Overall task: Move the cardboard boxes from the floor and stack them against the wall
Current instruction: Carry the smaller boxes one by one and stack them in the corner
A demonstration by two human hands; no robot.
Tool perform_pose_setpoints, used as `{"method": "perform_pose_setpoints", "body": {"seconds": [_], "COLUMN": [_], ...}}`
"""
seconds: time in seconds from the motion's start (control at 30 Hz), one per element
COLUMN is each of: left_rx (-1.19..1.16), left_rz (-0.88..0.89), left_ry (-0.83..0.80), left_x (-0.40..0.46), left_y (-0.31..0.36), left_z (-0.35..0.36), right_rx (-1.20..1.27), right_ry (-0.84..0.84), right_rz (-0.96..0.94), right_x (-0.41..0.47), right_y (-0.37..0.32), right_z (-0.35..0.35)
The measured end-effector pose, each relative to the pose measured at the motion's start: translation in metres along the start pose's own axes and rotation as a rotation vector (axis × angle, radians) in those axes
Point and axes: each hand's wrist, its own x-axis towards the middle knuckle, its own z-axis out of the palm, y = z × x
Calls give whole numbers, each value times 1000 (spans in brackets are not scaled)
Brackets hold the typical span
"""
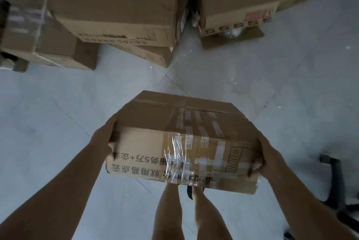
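At lower centre of the frame, the box (182,142) is being carried off the floor — left hand (104,140) and right hand (262,154) are clasping its ends, fingers curled round the edges. Next move is likely setting it on the stack (116,6) at upper left.

so the carried box (180,142) is plain brown cardboard with black printed characters and shiny clear tape strips. floor (58,113) is pale grey tile. one stacked box (239,6) has a red-and-white label, chair base (338,181) is black.
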Motion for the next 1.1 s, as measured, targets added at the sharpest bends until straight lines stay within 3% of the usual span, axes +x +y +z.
{"method": "perform_pose_setpoints", "body": {"seconds": [0.27, 0.63, 0.87, 1.1], "left_rx": [-319, -915, -1185, -1385], "left_rz": [213, 265, 256, 278], "left_ry": [154, 428, 566, 770], "left_x": [-130, -257, -282, -301], "left_y": [-52, -190, -306, -437], "left_z": [-143, -283, -370, -481], "right_rx": [-162, -441, -596, -721], "right_ry": [-235, -588, -791, -993], "right_rz": [-278, -703, -784, -796], "right_x": [-150, -314, -391, -464], "right_y": [-16, 12, 115, 288], "right_z": [-1, 32, 84, 131]}}
